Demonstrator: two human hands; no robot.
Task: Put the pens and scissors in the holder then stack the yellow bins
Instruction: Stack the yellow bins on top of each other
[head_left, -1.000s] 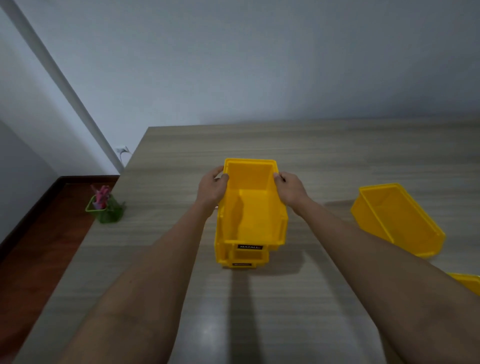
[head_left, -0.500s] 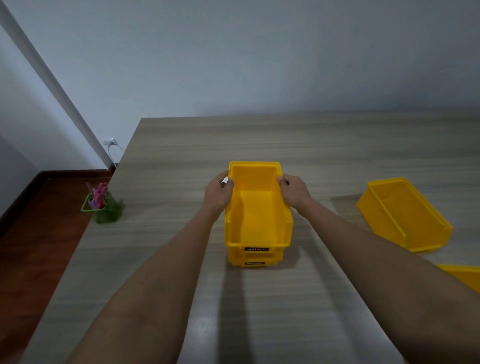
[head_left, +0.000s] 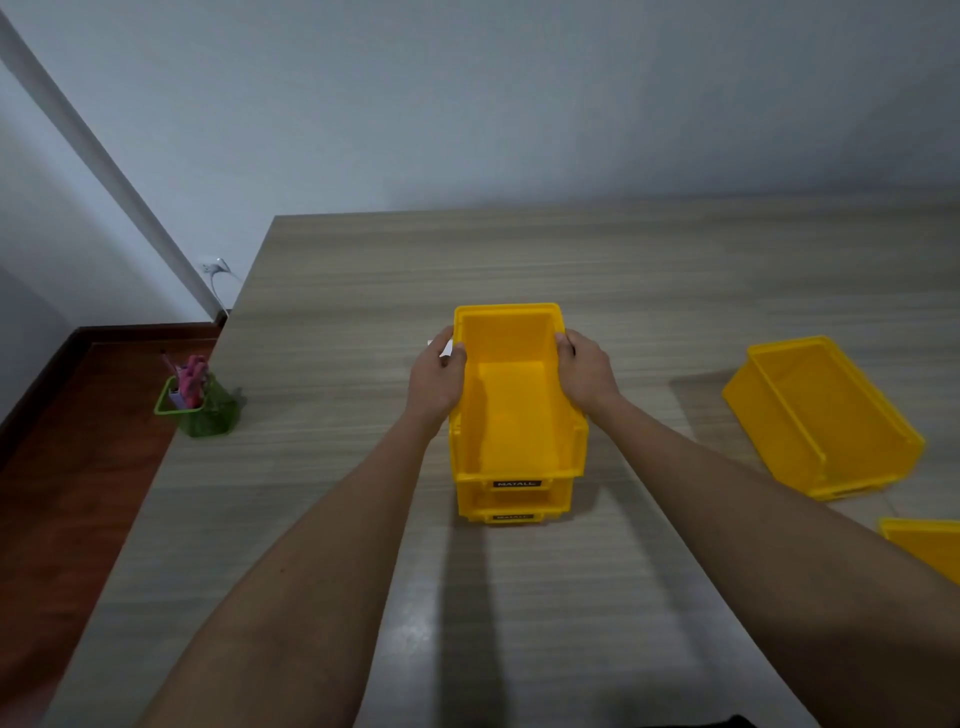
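A yellow bin (head_left: 514, 415) sits nested on top of a second yellow bin (head_left: 511, 512) in the middle of the wooden table (head_left: 332, 291). My left hand (head_left: 436, 382) grips the top bin's left wall and my right hand (head_left: 584, 371) grips its right wall. A third yellow bin (head_left: 821, 415) lies tilted on the table to the right. The corner of another yellow bin (head_left: 927, 545) shows at the right edge. A green holder (head_left: 200, 410) with pink-handled scissors and pens stands at the table's left edge.
The table's left edge drops to a dark red floor (head_left: 67, 493). A grey wall (head_left: 467, 104) runs behind the table, with a socket and white cable (head_left: 215, 267) low on it.
The top bin has come down and sits squarer on the lower bin. The view has shifted slightly; my hands keep their hold on its walls.
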